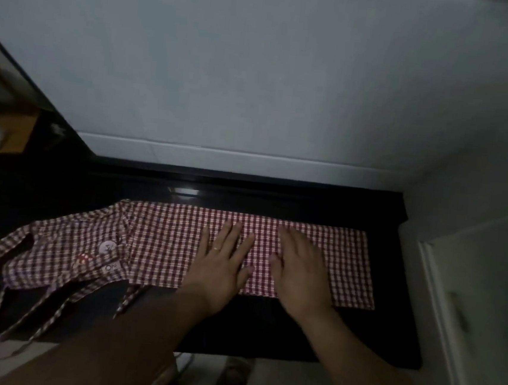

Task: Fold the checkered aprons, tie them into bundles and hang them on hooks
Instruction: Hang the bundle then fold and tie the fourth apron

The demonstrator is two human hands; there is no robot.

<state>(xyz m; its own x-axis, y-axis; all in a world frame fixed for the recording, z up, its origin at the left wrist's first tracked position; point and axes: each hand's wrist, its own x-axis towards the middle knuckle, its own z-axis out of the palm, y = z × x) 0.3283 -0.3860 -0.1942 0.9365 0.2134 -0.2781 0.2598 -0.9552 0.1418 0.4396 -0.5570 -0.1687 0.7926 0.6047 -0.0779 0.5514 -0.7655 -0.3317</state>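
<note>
Head view looks down on a red-and-white checkered apron [161, 242] lying folded into a long, flat band across a glossy black surface [264, 327]. Both hands lie on the band side by side. The left hand [224, 264] rests palm down with its fingers straight and slightly spread, a ring [216, 248] on one finger. The right hand [298, 271] lies just beside it, also flat with its fingers extended onto the cloth; neither hand grips anything.

Beyond the right hand the band runs on smooth to a squared end near the edge of the surface. To the left of the left hand the cloth turns rumpled and uneven at the bib end, where two pale round patches [107, 247] and a small red one show. Checkered straps [129, 299] trail from there toward the near edge, well left of the left forearm. Past the fingertips, a strip of bare black surface meets a pale wall [258, 68].
</note>
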